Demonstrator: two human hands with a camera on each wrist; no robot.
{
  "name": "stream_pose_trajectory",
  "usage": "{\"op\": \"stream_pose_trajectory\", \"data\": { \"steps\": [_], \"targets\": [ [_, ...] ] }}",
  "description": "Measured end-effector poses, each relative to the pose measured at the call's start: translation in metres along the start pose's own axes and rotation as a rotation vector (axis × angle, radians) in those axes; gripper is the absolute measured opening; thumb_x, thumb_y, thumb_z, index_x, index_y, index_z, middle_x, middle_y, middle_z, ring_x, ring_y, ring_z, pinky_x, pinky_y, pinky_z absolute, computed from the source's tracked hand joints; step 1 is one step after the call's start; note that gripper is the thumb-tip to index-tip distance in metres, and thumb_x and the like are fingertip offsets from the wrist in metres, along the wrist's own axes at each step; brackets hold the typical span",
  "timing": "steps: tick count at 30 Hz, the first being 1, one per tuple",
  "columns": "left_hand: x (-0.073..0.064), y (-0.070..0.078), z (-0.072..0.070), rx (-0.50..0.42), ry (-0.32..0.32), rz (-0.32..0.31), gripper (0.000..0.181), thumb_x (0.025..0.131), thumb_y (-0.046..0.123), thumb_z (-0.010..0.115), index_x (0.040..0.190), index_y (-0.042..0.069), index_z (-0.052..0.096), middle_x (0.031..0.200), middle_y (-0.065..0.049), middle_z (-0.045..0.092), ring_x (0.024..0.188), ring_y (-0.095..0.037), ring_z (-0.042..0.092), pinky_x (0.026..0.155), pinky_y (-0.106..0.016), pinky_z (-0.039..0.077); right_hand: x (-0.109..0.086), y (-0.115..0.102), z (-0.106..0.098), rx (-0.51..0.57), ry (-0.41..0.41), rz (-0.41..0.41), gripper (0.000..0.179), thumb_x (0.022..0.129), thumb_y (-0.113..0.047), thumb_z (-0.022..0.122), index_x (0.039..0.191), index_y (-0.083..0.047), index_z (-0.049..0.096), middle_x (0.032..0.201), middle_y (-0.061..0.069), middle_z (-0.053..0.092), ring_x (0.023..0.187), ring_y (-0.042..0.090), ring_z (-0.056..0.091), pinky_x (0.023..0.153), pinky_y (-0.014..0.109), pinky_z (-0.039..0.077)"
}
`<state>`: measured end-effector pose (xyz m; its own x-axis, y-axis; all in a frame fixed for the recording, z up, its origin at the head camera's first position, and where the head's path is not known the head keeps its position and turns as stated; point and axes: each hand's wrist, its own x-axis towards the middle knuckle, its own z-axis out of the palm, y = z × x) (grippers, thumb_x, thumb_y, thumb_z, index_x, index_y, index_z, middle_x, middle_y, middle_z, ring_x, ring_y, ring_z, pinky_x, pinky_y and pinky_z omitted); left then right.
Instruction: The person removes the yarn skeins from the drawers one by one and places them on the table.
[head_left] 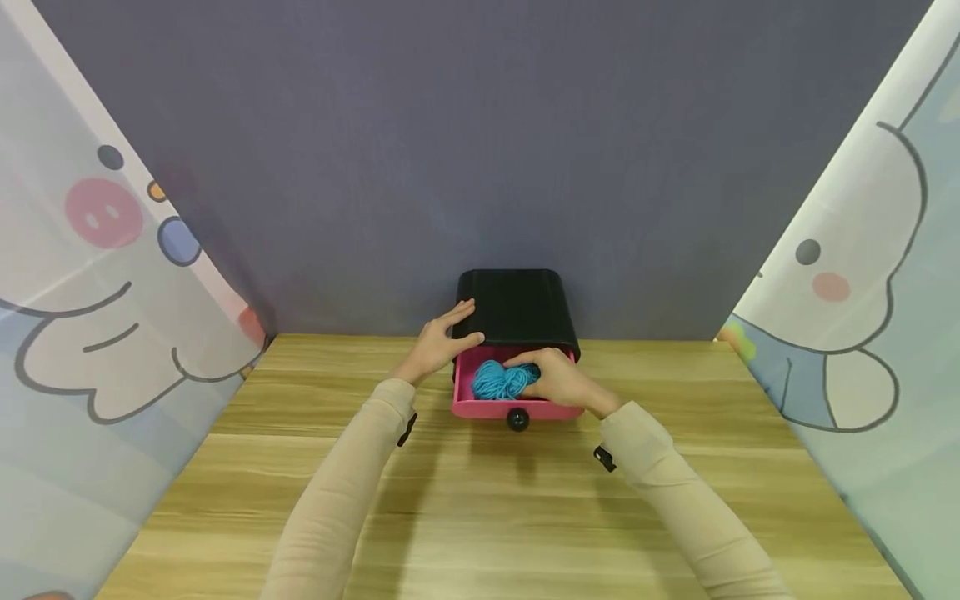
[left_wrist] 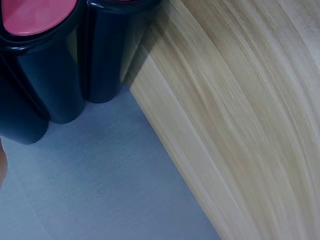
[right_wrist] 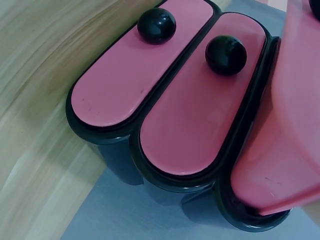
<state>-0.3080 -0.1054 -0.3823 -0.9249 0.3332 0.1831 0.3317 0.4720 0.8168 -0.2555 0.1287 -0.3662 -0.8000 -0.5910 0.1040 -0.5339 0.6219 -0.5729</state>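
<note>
A black cabinet (head_left: 521, 304) with pink drawers stands at the back of the table. Its top drawer (head_left: 483, 409) is pulled out toward me, and a bundle of blue yarn (head_left: 497, 382) lies inside it. My right hand (head_left: 561, 380) reaches into the drawer and grips the right part of the yarn, with fingers over the top and thumb at the near side. My left hand (head_left: 437, 342) rests against the cabinet's upper left edge, fingers extended. In the right wrist view, two lower drawers (right_wrist: 200, 115) are closed below the pulled-out drawer (right_wrist: 270, 165).
The wooden table (head_left: 487, 517) spreads in front of the cabinet and to both sides. Behind it rises a dark grey panel (head_left: 495, 150). Cartoon-printed curtains (head_left: 67, 300) hang at left and right. A round black knob (head_left: 518, 419) sticks out from the drawer front.
</note>
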Motion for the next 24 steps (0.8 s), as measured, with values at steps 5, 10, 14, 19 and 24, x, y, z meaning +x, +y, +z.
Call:
{"op": "stream_pose_trajectory", "data": {
  "steps": [5, 10, 14, 19, 24],
  "targets": [
    [0.001, 0.001, 0.000, -0.004, 0.000, 0.005, 0.071, 0.082, 0.046, 0.064, 0.143, 0.023, 0.033, 0.151, 0.012, 0.024, 0.141, -0.010, 0.014, 0.112, -0.046, 0.018, -0.001, -0.001, -0.001, 0.005, 0.030, 0.044, 0.038, 0.077, -0.011, 0.073, 0.114, -0.008, 0.066, 0.112, 0.008, 0.065, 0.089, 0.017, 0.056, 0.076, 0.030, 0.050],
    [0.000, -0.002, -0.001, -0.010, 0.013, 0.009, 0.071, 0.082, 0.045, 0.064, 0.143, 0.022, 0.034, 0.151, 0.011, 0.025, 0.141, -0.010, 0.014, 0.112, -0.047, 0.018, -0.003, -0.003, 0.002, 0.032, 0.072, 0.071, 0.038, 0.078, -0.016, 0.073, 0.115, -0.010, 0.066, 0.116, 0.009, 0.064, 0.100, 0.020, 0.058, 0.083, 0.036, 0.050],
    [0.000, -0.004, -0.001, -0.009, 0.021, 0.017, 0.071, 0.082, 0.046, 0.064, 0.142, 0.022, 0.035, 0.151, 0.011, 0.025, 0.141, -0.010, 0.015, 0.112, -0.047, 0.019, -0.008, -0.005, 0.003, 0.048, 0.142, 0.089, 0.037, 0.077, -0.016, 0.073, 0.113, -0.011, 0.067, 0.114, 0.009, 0.064, 0.099, 0.022, 0.057, 0.082, 0.038, 0.050],
    [0.000, -0.005, -0.001, -0.011, 0.011, 0.020, 0.073, 0.081, 0.049, 0.064, 0.142, 0.023, 0.034, 0.150, 0.013, 0.024, 0.141, -0.010, 0.015, 0.112, -0.047, 0.019, -0.015, -0.008, 0.000, 0.067, 0.190, 0.117, 0.039, 0.076, -0.016, 0.073, 0.114, -0.011, 0.066, 0.116, 0.012, 0.062, 0.099, 0.024, 0.055, 0.083, 0.040, 0.049],
    [0.000, -0.004, -0.002, -0.021, 0.005, 0.017, 0.072, 0.081, 0.048, 0.064, 0.142, 0.023, 0.034, 0.150, 0.014, 0.024, 0.140, -0.006, 0.014, 0.112, -0.046, 0.018, -0.020, -0.013, -0.007, 0.080, 0.214, 0.120, 0.040, 0.076, -0.016, 0.074, 0.115, -0.009, 0.065, 0.118, 0.014, 0.061, 0.095, 0.023, 0.054, 0.080, 0.036, 0.048]
  ]
}}
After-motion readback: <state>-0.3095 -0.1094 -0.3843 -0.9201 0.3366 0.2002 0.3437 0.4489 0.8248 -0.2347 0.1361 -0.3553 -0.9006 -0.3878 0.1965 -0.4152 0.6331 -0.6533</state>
